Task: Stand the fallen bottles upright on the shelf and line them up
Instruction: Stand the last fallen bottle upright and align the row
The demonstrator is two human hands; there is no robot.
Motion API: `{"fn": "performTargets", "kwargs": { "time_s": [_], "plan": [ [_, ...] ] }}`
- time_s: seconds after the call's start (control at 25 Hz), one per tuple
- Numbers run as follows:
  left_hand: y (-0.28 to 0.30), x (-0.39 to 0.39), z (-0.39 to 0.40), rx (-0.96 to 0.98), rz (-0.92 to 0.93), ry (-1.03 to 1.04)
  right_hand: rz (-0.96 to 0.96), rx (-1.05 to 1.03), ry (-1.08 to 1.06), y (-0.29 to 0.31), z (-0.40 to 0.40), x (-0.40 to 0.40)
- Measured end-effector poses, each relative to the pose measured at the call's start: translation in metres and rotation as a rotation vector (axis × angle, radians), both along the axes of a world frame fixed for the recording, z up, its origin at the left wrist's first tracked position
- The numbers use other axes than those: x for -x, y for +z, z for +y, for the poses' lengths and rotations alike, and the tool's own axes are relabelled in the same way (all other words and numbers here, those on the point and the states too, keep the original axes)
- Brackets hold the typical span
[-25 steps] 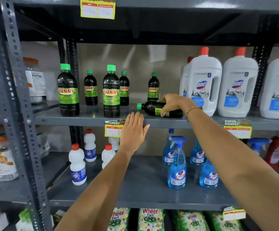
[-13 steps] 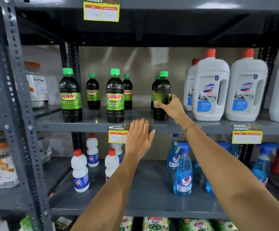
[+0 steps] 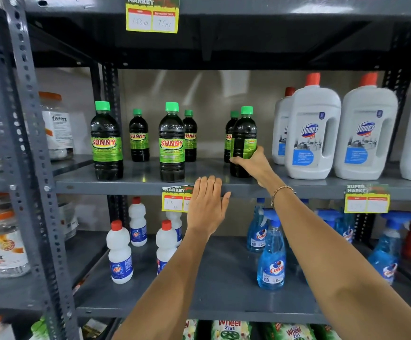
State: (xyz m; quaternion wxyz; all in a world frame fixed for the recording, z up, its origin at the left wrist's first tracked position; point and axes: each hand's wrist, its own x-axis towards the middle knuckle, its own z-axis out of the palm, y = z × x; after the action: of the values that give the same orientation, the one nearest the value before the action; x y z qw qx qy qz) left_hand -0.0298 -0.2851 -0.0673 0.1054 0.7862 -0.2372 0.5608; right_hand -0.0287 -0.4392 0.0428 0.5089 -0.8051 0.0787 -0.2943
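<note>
Dark Sunny bottles with green caps stand on the grey middle shelf (image 3: 131,185). My right hand (image 3: 253,164) grips the lower part of the rightmost front bottle (image 3: 243,138), which stands upright near the shelf's front edge with its label turned away. Two more front bottles stand upright, one on the left (image 3: 106,143) and one in the middle (image 3: 172,143). Three smaller-looking ones (image 3: 138,137) stand behind, all upright. My left hand (image 3: 208,204) is flat and spread, fingertips on the shelf's front lip, holding nothing.
Big white Domex jugs (image 3: 313,133) stand close to the right of the held bottle. Price tags (image 3: 175,200) hang on the shelf lip. Below are white bottles (image 3: 120,253) and blue Colin sprayers (image 3: 272,256). A perforated grey upright (image 3: 28,155) borders the left.
The bottle that lay on its side one second ago has been turned up by my right hand and now stands on the shelf. My left hand stayed at the shelf lip.
</note>
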Motion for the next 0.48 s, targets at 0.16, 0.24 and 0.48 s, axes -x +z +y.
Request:
{"fn": "performTargets", "kwargs": {
  "time_s": [0.16,0.24,0.48],
  "plan": [
    [0.0011,0.0007,0.0003,-0.005,0.008,0.007,-0.002,0.030,-0.034,0.0001,-0.0015,0.0006],
    [0.0002,0.0004,0.0000,-0.006,0.010,0.005,-0.034,0.070,-0.062,-0.0010,-0.0008,0.0016],
    [-0.0002,0.0006,-0.0008,0.002,-0.006,-0.004,-0.020,0.083,-0.061,-0.0035,-0.0017,0.0031]
  ]
}}
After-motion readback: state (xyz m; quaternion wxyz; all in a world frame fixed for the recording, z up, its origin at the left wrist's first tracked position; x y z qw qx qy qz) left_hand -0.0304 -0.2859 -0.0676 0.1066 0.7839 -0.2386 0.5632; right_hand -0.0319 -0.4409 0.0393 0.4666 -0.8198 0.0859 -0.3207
